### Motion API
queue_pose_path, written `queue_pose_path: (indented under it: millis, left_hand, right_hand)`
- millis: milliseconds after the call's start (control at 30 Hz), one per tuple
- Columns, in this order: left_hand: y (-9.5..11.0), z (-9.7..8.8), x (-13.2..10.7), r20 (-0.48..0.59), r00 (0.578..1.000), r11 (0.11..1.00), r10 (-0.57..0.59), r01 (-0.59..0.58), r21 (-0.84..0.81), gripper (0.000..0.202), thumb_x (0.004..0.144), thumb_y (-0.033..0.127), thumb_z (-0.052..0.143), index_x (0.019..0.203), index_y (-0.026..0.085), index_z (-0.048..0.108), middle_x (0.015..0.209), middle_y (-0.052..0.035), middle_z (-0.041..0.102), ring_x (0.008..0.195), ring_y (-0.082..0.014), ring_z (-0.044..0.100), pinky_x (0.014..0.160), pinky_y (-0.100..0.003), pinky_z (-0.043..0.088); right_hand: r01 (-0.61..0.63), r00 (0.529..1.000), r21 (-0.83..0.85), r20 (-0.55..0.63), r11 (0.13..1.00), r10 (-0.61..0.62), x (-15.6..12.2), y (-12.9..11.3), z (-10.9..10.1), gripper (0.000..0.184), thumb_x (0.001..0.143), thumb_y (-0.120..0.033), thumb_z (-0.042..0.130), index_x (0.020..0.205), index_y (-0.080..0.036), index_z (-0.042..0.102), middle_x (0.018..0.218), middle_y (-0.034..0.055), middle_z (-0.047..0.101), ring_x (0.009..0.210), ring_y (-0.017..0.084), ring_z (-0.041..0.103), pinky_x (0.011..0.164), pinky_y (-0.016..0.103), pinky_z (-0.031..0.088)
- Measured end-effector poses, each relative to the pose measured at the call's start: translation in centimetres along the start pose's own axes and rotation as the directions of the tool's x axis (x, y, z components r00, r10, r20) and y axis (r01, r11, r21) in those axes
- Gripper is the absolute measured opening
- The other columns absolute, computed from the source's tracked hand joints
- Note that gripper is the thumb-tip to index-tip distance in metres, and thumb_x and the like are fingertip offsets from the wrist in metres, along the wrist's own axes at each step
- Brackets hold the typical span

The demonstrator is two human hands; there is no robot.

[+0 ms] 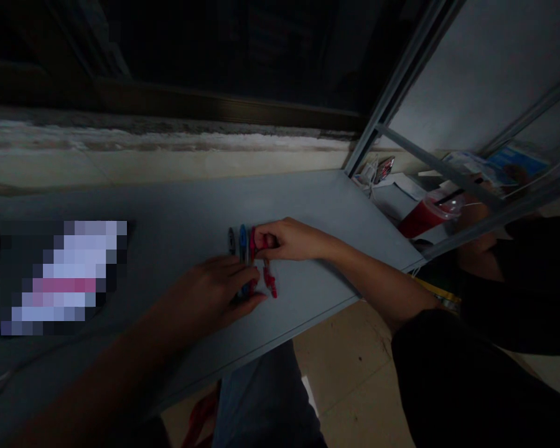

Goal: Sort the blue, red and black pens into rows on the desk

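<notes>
Several pens lie side by side on a grey desk: a black pen, a blue pen and a red pen. My left hand lies across their lower parts, its thumb apart from the fingers, hiding much of the pens. The curled fingers of my right hand close on the upper end of the red pen. Just below that hand is another red piece, apparently a second red pen, with its upper part hidden by my fingers.
A device with a lit, blurred screen is on the desk at left. Beyond a metal frame at right stand a lidded cup of red drink and some clutter. Another person's arm shows there. A window ledge runs behind.
</notes>
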State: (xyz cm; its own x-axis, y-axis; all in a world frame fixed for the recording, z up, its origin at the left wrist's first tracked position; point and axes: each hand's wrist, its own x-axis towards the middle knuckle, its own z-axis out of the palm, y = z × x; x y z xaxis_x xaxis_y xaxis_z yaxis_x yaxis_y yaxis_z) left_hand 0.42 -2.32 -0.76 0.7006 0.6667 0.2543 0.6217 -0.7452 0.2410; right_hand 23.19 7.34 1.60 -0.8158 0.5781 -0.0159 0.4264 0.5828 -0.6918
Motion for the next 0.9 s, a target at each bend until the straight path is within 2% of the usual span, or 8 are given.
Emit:
queue_pose_path:
  millis: [100, 200, 333, 467, 567, 733, 800, 900]
  left_hand:
    - [0.0, -0.2, 0.0, -0.029, 0.999, 0.999, -0.023, 0.022, -0.042, 0.022, 0.102, 0.039, 0.059, 0.103, 0.02, 0.071, 0.088, -0.0052, 0.07, 0.08, -0.022, 0.068, 0.073, -0.033, 0.052]
    - [0.2, -0.5, 0.0, -0.043, 0.998, 0.997, -0.036, 0.033, -0.07, 0.025, 0.104, 0.04, 0.054, 0.106, 0.022, 0.071, 0.083, -0.0023, 0.069, 0.071, -0.0186, 0.066, 0.068, -0.03, 0.05]
    - [0.4, -0.6, 0.0, -0.119, 0.989, 0.993, -0.087, 0.077, -0.088, 0.03, 0.104, 0.045, 0.054, 0.111, 0.02, 0.07, 0.084, -0.0029, 0.069, 0.066, -0.0177, 0.065, 0.063, -0.03, 0.05]
    - [0.5, -0.2, -0.1, -0.281, 0.934, 0.975, -0.22, 0.204, -0.086, 0.054, 0.096, 0.059, 0.062, 0.131, 0.017, 0.061, 0.087, -0.0046, 0.07, 0.067, -0.0211, 0.069, 0.058, -0.03, 0.052]
    - [0.5, 0.1, -0.1, -0.322, 0.911, 0.966, -0.258, 0.246, -0.078, 0.066, 0.093, 0.062, 0.066, 0.139, 0.017, 0.055, 0.095, -0.0071, 0.072, 0.07, -0.0227, 0.072, 0.059, -0.031, 0.054]
    - [0.4, 0.0, 0.0, -0.309, 0.918, 0.967, -0.25, 0.253, -0.032, 0.039, 0.104, 0.043, 0.052, 0.132, 0.017, 0.061, 0.091, -0.0072, 0.074, 0.073, -0.0217, 0.073, 0.067, -0.032, 0.058]
    - [0.5, -0.2, 0.1, -0.334, 0.91, 0.966, -0.246, 0.259, -0.005, 0.036, 0.107, 0.039, 0.046, 0.129, 0.016, 0.063, 0.091, -0.0083, 0.075, 0.074, -0.0217, 0.073, 0.069, -0.032, 0.058]
    - [0.7, -0.6, 0.0, -0.382, 0.895, 0.964, -0.23, 0.264, 0.037, 0.037, 0.108, 0.038, 0.045, 0.131, 0.016, 0.063, 0.094, -0.0089, 0.076, 0.076, -0.0218, 0.073, 0.071, -0.032, 0.059]
  right_hand:
    - [-0.007, 0.995, 0.074, -0.094, 0.997, 0.014, 0.3, 0.7, 0.3, 0.01, 0.086, -0.018, 0.066, 0.088, -0.018, 0.056, 0.071, -0.004, 0.055, 0.066, 0.011, 0.049, 0.066, 0.027, 0.036]
    - [-0.008, 0.985, 0.251, -0.164, 0.968, 0.051, 0.8, 1.3, 0.6, 0.018, 0.083, -0.016, 0.067, 0.086, -0.02, 0.05, 0.07, -0.0058, 0.053, 0.064, 0.01, 0.048, 0.062, 0.026, 0.036]
    - [-0.022, 0.974, 0.564, -0.174, 0.826, 0.144, 1.2, 1.3, 0.7, 0.038, 0.08, -0.024, 0.077, 0.083, -0.024, 0.039, 0.065, -0.0096, 0.051, 0.055, 0.008, 0.048, 0.054, 0.023, 0.038]
    - [0.014, 0.952, 0.739, -0.217, 0.674, 0.218, 1.1, 0.5, 0.5, 0.054, 0.071, -0.032, 0.089, 0.094, -0.024, 0.041, 0.068, -0.0089, 0.064, 0.053, 0.009, 0.058, 0.049, 0.021, 0.04]
    - [0.01, 0.955, 0.807, -0.183, 0.591, 0.233, 0.8, -0.1, 0.2, 0.054, 0.07, -0.031, 0.092, 0.101, -0.022, 0.049, 0.073, -0.0049, 0.071, 0.06, 0.012, 0.068, 0.051, 0.021, 0.046]
    - [-0.052, 0.967, 0.855, -0.086, 0.516, 0.24, 0.7, -0.6, -0.1, 0.04, 0.073, -0.036, 0.09, 0.082, -0.019, 0.055, 0.074, 0.0008, 0.073, 0.065, 0.013, 0.072, 0.054, 0.021, 0.052]
    - [-0.051, 0.966, 0.851, -0.09, 0.522, 0.242, 0.7, -0.8, -0.1, 0.041, 0.074, -0.04, 0.089, 0.076, -0.019, 0.054, 0.068, -0.0007, 0.071, 0.062, 0.013, 0.071, 0.052, 0.021, 0.05]
    - [-0.045, 0.965, 0.81, -0.115, 0.585, 0.234, 0.5, -1.0, -0.1, 0.041, 0.083, -0.047, 0.082, 0.069, -0.019, 0.055, 0.058, -0.0036, 0.064, 0.052, 0.01, 0.063, 0.048, 0.022, 0.045]
